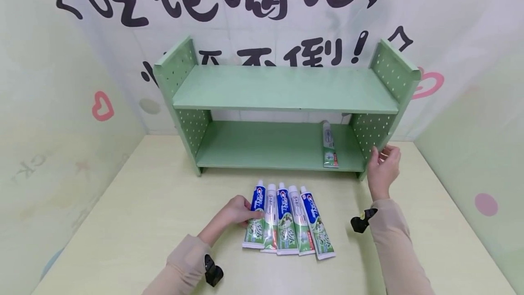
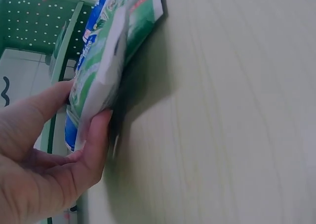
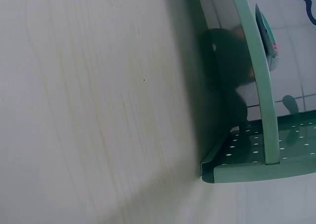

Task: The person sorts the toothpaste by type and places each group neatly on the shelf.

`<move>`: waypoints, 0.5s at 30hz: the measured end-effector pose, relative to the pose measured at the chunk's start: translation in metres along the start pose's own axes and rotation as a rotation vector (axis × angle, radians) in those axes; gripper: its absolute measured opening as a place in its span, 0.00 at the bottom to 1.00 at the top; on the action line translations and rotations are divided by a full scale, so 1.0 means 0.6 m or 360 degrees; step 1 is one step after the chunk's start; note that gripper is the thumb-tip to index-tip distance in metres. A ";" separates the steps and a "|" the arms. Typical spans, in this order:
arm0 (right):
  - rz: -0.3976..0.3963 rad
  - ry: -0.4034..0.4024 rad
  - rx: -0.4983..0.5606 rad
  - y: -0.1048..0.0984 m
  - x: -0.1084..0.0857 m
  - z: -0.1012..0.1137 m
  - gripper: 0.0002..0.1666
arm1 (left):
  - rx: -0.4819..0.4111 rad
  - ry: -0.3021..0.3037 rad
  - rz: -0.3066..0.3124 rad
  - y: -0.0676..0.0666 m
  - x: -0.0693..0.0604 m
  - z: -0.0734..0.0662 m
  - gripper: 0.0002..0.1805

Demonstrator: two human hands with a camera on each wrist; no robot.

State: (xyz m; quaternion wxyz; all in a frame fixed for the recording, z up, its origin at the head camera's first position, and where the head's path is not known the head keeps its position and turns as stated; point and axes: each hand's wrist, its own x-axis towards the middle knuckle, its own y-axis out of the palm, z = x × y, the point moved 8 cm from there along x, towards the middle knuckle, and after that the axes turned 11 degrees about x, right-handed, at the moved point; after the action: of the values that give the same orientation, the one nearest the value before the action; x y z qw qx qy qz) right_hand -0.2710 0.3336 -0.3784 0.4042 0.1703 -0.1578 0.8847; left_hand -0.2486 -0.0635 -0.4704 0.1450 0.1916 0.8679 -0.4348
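Note:
My left hand [image 1: 239, 211] pinches the leftmost toothpaste tube [image 1: 255, 222], blue and green, thumb on its face and fingers at its edge. In the left wrist view, this tube [image 2: 94, 71] is tilted and its underside shows. Beside it, several more tubes lie in a row, blue-green ones [image 1: 285, 217] alternating with silver-green ones [image 1: 300, 213], caps towards the shelf. My right hand [image 1: 384, 170] holds the front edge of the right side panel of the green shelf [image 1: 266, 167], thumb inside, fingers outside. The right wrist view does not show that hand.
A silver-green toothpaste tube [image 1: 329, 144] lies on the lower board towards the right, cap to the back. The upper board [image 1: 286, 88] spans two perforated side panels. The shelf stands on a pale wooden table [image 1: 143, 222], with printed walls [image 1: 53, 104] around it.

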 end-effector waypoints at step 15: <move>0.0012 0.0002 0.0008 0.001 -0.002 0.000 0.18 | -0.0118 0.0188 0.0035 -0.037 -0.032 -0.082 0.19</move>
State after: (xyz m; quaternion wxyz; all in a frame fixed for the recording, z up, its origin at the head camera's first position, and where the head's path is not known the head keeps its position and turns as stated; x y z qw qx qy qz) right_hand -0.2707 0.3328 -0.3791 0.4005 0.1701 -0.1561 0.8867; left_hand -0.2461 -0.0398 -0.4184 0.1052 0.2210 0.8883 -0.3886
